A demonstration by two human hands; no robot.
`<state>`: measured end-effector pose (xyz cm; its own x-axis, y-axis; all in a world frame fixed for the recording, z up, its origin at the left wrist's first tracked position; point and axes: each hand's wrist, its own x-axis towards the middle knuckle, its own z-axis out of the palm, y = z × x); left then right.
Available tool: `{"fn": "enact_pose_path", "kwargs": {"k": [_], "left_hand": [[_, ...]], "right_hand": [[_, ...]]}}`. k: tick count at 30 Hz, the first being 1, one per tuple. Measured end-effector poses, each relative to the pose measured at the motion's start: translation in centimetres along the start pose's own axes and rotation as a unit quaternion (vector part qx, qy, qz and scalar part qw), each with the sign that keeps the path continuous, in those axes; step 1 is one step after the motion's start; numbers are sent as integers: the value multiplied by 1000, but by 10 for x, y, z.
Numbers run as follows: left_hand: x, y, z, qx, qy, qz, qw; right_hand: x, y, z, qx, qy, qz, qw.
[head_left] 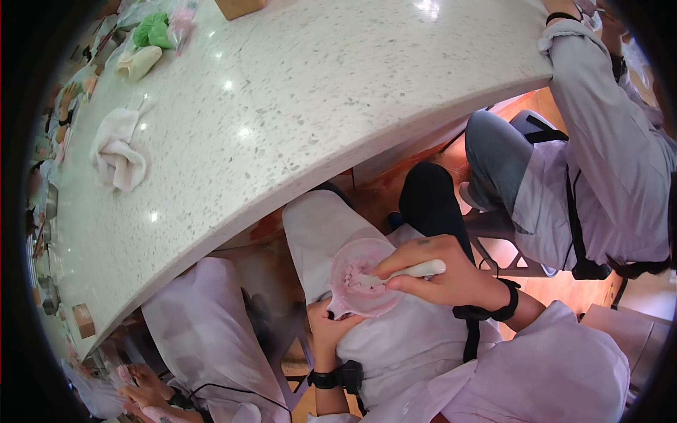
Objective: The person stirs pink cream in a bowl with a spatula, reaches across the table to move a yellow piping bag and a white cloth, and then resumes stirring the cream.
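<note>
Sleeve (557,370), right grip (446,271) on spatula (426,268), bowl (368,307)

1 crumpled white cloth (118,151) lies on the speckled countertop (296,92), apart from 1 green bundle (151,31).

A hand could pass between the near edge of the counter (296,92) and the bowl (372,304), whose opening the right hand (444,266) partly blocks. Across the counter's middle there is room, until the white cloth (118,144) leftward or a co-worker's sleeve (585,92) at the right end.
</note>
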<state>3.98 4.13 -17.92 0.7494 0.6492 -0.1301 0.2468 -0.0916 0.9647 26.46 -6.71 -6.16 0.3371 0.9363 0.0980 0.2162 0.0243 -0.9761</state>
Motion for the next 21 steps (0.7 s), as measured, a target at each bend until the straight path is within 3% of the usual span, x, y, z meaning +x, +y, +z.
{"fn": "enact_pose_path", "kwargs": {"k": [6,9,12,15,18,21], "left_hand": [[0,-1,-4,16,-14,-13,1000],[0,0,-4,15,-15,-17,1000],[0,-2,-3,19,-17,-15,1000],[-1,1,-2,33,-17,-21,999],[0,8,-1,59,-19,3,998],[6,19,-2,103,-40,58,992]], "right_hand": [[-5,-14,-9,29,34,72,996],[-6,-7,-2,57,58,36,996],[-7,8,8,-66,100,-30,992],[-13,27,18,13,160,57,985],[-4,35,20,196,187,204,941],[5,46,3,240,99,244,935]]}}
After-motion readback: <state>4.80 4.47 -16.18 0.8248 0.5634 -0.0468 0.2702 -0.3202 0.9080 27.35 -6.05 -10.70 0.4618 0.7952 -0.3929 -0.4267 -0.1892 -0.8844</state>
